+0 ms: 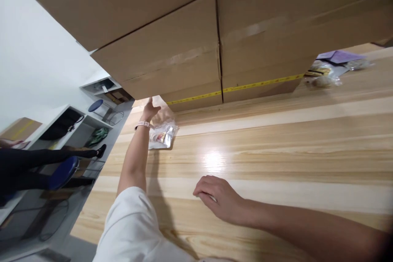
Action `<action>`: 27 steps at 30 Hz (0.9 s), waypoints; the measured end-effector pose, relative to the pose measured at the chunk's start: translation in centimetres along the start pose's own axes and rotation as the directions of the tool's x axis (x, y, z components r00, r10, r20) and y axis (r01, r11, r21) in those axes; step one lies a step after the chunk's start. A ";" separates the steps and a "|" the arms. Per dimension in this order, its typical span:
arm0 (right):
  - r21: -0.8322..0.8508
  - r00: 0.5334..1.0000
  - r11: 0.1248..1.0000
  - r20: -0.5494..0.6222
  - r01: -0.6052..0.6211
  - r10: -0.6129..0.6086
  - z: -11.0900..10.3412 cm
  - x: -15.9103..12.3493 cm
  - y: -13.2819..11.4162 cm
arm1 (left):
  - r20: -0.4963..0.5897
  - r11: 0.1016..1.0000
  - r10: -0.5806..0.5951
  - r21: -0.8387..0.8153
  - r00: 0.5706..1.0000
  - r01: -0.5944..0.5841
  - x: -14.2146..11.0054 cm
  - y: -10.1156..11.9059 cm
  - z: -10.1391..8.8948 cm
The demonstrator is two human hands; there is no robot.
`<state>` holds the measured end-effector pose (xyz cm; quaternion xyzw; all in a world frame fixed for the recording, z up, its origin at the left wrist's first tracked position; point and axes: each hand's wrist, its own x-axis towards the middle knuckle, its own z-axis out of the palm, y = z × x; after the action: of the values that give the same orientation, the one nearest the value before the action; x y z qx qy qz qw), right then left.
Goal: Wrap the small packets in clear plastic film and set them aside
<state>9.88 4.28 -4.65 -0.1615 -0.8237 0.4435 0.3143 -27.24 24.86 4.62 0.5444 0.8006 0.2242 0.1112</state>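
My left hand [150,111] is stretched far forward, near the lower left corner of a stacked cardboard box [172,63]. Its thumb stands away from the fingers, and nothing shows in its grasp. A pale band [143,124] circles that wrist. Just beside the wrist, a silver and clear plastic pouch [164,136] with a red and gold print lies on the wooden table [260,147]. My right hand [219,197] rests low over the table with its fingers curled closed. A small whitish bit peeks out under the fingers, too little to name.
Large cardboard boxes [294,20] with yellow tape form a wall along the table's back. Clear plastic packets [325,74] and a purple packet [340,56] lie at the far right. On the left are blue stools [63,172], white shelves [92,120] and a person's dark-clothed legs [39,159].
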 end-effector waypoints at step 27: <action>-0.226 0.801 0.872 -0.540 -0.435 0.260 -11.0 -4.8 3.0 | 0.276 0.504 0.855 -0.236 0.440 -0.831 -27.6 14.4 13.3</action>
<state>20.68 10.27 -4.48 -0.4712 -0.7346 0.2895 0.3931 0.77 7.03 -1.94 0.8967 0.3806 0.1722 0.1463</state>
